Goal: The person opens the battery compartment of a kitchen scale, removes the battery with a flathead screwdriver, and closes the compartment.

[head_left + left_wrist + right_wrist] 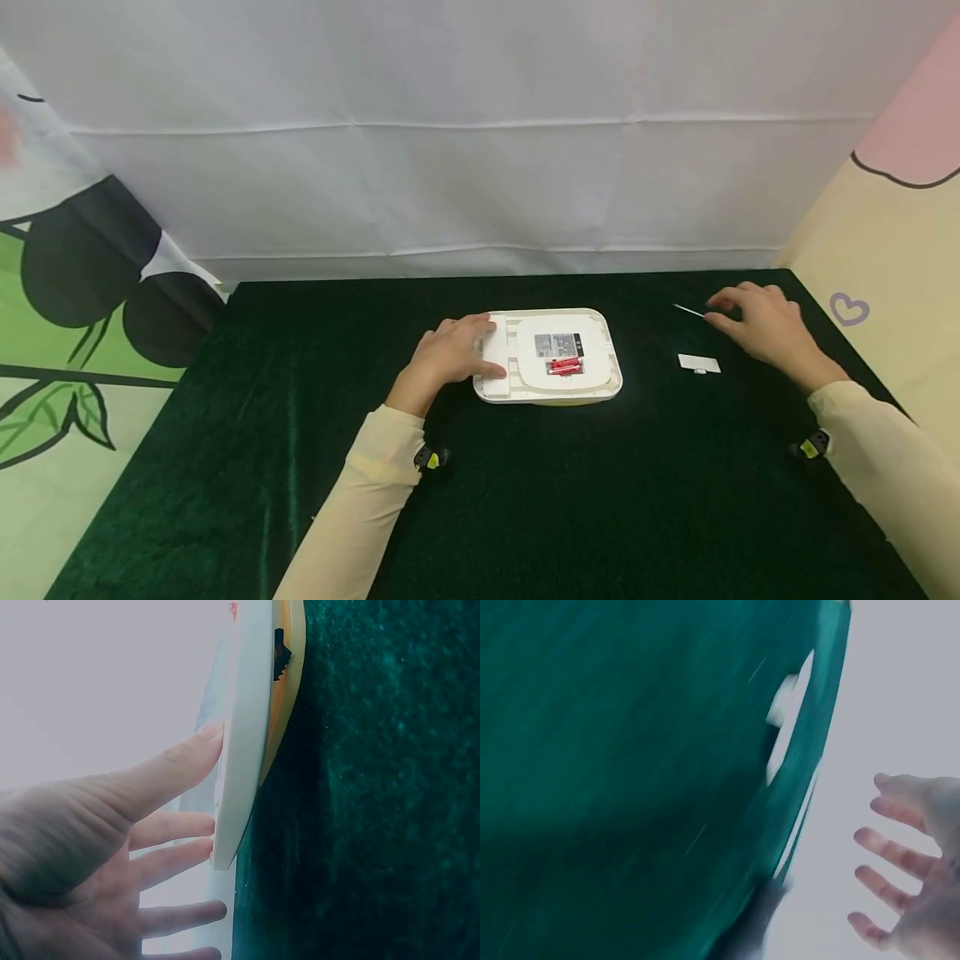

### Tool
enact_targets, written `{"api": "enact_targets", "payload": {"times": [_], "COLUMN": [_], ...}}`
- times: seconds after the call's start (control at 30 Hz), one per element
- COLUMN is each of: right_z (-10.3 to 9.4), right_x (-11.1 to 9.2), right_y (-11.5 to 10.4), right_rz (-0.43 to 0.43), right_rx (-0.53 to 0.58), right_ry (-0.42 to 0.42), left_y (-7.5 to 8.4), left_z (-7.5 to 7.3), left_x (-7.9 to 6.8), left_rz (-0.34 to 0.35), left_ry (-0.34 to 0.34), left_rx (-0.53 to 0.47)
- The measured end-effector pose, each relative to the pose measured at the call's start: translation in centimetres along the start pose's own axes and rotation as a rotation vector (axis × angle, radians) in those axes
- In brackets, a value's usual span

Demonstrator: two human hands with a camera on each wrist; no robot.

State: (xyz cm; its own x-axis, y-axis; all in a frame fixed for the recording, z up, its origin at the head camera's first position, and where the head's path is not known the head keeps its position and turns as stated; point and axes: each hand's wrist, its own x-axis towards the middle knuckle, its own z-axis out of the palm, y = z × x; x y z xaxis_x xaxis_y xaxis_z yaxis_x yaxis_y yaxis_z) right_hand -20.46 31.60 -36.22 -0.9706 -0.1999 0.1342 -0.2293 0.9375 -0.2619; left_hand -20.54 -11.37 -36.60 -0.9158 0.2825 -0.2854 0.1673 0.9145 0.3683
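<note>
A white, rounded-rectangle device (605,358) lies with its label and open battery compartment facing up, red batteries (566,366) inside. My left hand (450,350) rests on its left end, thumb and fingertips spread over a raised white strip (495,354). In the left wrist view the fingers are nearly straight against the white edge (244,750), above a yellow lower side. On the right, my right hand (765,325) hovers with fingers spread, holding nothing. Close by its fingertips lies a thin tool with a pale metal shaft (687,310) and a dark handle (754,922).
A small white cover (699,363) with a tab lies between the device and my right hand. Dark green cloth (300,467) covers the table. A white fabric backdrop (480,192) hangs behind its far edge, and printed panels stand at both sides.
</note>
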Motion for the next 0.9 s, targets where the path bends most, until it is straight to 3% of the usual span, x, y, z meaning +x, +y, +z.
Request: {"api": "enact_targets", "payload": {"times": [0.2,0.37,0.57,0.9], "right_z": [2.1,3.9,4.9,5.5], "right_x": [3.0,3.5,2.9,2.9], "right_y": [-7.9,-11.6,-13.5,-14.3], "right_rz": [-0.216,-0.358,-0.412,-0.434], "right_rx": [0.002,0.023,-0.001,-0.001], "right_ry": [-0.078,-0.155,-0.196,-0.186], "left_y": [-0.1,0.0,0.1,-0.3], "left_z": [0.1,0.3,0.2,0.0], "left_x": [0.1,0.2,0.1,-0.2], "left_rz": [-0.003,-0.002,-0.011,-0.011], "left_ry": [0.008,0.016,0.009,0.007], "left_rx": [0.017,0.028,0.025,0.013]}}
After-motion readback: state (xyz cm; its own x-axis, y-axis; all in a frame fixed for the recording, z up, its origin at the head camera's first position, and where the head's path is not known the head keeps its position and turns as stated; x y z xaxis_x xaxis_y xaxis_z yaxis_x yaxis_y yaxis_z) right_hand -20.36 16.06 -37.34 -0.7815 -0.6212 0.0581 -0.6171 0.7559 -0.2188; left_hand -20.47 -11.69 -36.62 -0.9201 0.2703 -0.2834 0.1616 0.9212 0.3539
